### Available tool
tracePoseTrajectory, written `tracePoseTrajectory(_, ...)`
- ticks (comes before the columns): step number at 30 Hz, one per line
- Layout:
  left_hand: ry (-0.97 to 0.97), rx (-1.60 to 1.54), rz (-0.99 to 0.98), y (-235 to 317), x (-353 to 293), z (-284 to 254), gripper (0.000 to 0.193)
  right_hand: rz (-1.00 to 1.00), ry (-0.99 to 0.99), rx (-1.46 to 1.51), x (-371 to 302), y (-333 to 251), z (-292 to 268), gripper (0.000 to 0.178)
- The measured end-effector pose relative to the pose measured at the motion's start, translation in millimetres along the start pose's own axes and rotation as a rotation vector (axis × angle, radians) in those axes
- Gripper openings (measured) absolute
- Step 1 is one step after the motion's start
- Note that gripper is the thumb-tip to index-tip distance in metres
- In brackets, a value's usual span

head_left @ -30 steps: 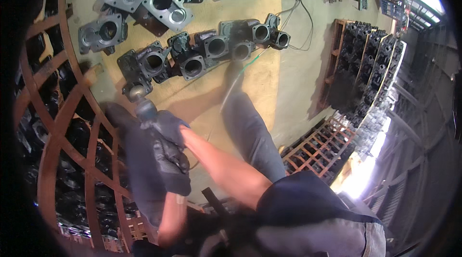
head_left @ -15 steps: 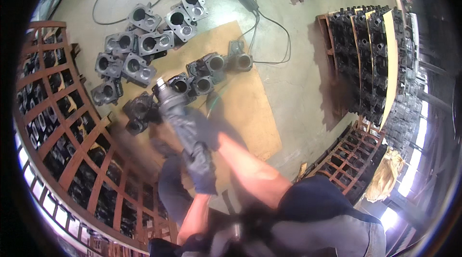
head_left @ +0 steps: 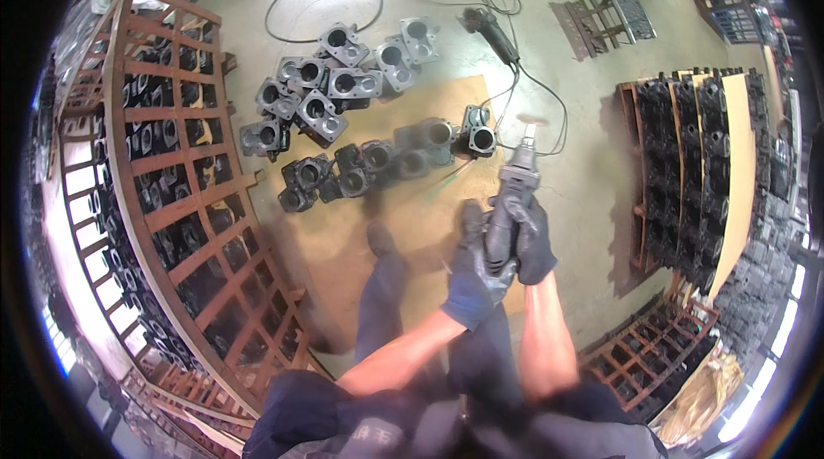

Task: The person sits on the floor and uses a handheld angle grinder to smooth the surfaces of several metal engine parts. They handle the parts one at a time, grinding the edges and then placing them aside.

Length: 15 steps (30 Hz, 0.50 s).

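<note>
Both my gloved hands hold a grey handheld grinder [head_left: 519,176], its shiny metal nose pointing away from me. A thin reddish-brown disc [head_left: 533,120] shows blurred at its tip. My left hand [head_left: 475,266] is closed round the rear of the body from the left. My right hand [head_left: 536,244] grips it from the right. Just left of the nose stands a dark metal casting [head_left: 478,134] with a round bore, apart from the tool. Several more castings [head_left: 373,157] sit in a row on a tan board [head_left: 403,244] to the left. My palms and some fingers are hidden.
Behind the row lies a cluster of grey castings [head_left: 343,81]. A second grinder [head_left: 493,36] with a looping cable rests on the floor. Brown metal crates [head_left: 202,227] of parts line the left, and stacked dark parts [head_left: 687,150] with board layers stand right. A low stool [head_left: 627,12] is far right.
My view has swung left, so the scene sits further right. My hands and the grinder have moved from the left castings to the right end of the row, and the tool is lifted clear.
</note>
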<state>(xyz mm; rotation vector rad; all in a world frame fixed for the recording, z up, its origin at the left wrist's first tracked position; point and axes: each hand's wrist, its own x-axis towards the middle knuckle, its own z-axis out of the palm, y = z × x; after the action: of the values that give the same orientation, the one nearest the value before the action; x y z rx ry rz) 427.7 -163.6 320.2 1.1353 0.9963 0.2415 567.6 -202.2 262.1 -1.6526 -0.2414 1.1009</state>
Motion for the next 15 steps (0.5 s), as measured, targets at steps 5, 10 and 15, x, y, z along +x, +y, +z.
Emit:
tracePoseTrajectory(5, 0.074, 0.145, 0.144, -29.0, 23.9, 89.7, 0.046, 0.098, 0.050, -0.041, 11.9, -39.1, -52.8, 0.037)
tracePoseTrajectory(10, -0.269, 0.514, 0.074, -44.2, 76.0, 162.0, 0.059, 0.080, 0.168, -0.095, 73.9, -9.2, -200.7, 0.041)
tracePoseTrajectory(15, -0.047, 0.028, 0.074, -137.9, 151.5, 194.6, 0.051, 0.131, 0.262, -0.435, 123.8, 17.3, -366.8, 0.049)
